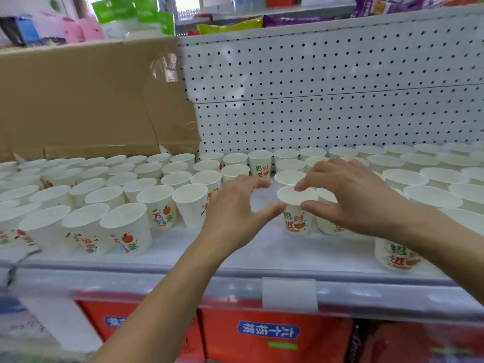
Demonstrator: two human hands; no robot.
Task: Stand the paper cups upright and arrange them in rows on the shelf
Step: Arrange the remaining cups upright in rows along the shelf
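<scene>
The right hand [351, 197] spans the mouth of a white printed paper cup [296, 221], index finger on the far rim and thumb at the near rim, seemingly pinching it, though blur makes contact uncertain. The left hand [233, 205] is spread, relaxed, its thumb tip against the cup's left side. The cup stands upright on the white shelf board [235, 255], between rows of upright white paper cups [110, 195]. Behind rise a brown cardboard sheet [78, 100] and a white perforated back panel [327, 87].

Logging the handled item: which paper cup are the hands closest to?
The paper cup bordering the bare middle strip of the shelf, between both hands: the right hand pinches its rim, the left hand touches it with the thumb.
</scene>
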